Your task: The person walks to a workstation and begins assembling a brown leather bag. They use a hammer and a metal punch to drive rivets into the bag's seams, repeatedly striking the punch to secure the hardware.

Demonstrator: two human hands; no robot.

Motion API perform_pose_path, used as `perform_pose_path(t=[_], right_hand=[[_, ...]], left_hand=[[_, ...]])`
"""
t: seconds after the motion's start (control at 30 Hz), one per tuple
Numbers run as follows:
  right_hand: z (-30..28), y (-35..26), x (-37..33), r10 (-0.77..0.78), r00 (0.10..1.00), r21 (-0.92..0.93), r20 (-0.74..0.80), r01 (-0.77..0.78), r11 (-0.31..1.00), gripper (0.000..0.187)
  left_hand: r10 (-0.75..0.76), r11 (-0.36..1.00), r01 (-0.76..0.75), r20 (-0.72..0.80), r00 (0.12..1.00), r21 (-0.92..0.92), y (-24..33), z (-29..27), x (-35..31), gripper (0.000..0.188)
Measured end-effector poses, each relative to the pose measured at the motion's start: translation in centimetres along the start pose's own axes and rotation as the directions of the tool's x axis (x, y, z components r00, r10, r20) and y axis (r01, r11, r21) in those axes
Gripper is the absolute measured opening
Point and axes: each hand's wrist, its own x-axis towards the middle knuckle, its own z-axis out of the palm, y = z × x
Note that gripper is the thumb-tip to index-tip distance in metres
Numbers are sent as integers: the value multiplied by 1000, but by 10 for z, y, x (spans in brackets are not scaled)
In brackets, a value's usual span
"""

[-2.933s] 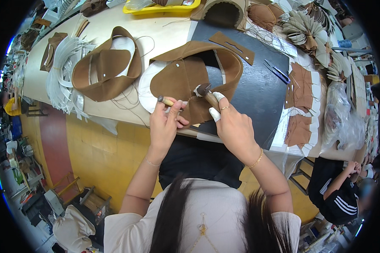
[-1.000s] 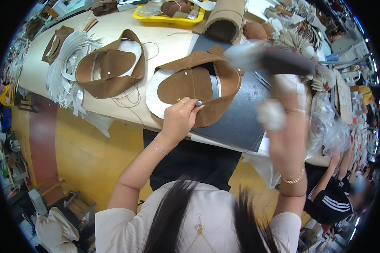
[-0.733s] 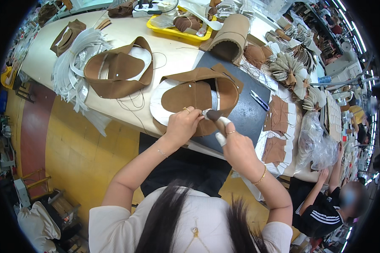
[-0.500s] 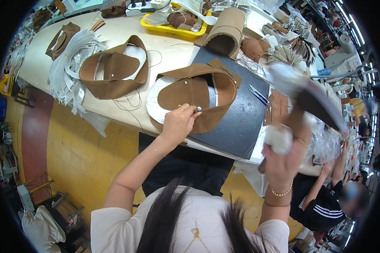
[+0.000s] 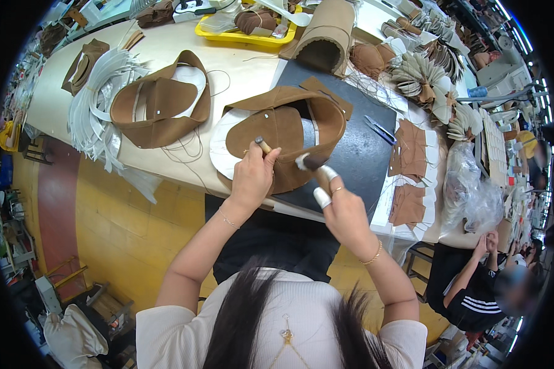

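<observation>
My left hand [image 5: 251, 175] is closed around a short round tool with a tan, metal-topped end [image 5: 263, 145], probably a punch; its lower end is hidden by the fingers. The hand rests on the near side of a brown leather upper piece [image 5: 246, 134] with white lining, shaped like an oval loop. My right hand [image 5: 346, 209] grips a hammer [image 5: 314, 162] by its wooden handle. Its dark head has a whitish face and hangs just right of the left hand, over the piece's near edge. White covers wrap the right thumb and index finger.
Under the piece lies a dark board [image 5: 375, 172], with snips [image 5: 380, 130] on it. A similar brown piece [image 5: 160, 107] and white strips [image 5: 95, 114] lie left. Behind stand a yellow tray [image 5: 246, 37] and a leather roll [image 5: 326, 40]. A person [image 5: 474, 289] sits at right.
My right hand has swung the hammer from far right, where it was blurred, down and left beside the left hand. The left hand's tool now tilts, its top pointing up and left.
</observation>
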Motion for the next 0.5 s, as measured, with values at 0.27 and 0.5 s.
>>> perform_pose_path(t=[0.27, 0.5], right_hand=[[24, 3, -8, 134, 977, -106, 168, -117, 987, 32], [20, 4, -6, 112, 983, -109, 142, -97, 989, 28]], left_hand=[[-263, 903, 265, 51, 963, -338, 18, -15, 0, 29], [-104, 941, -68, -472, 876, -333, 32, -138, 44, 32]])
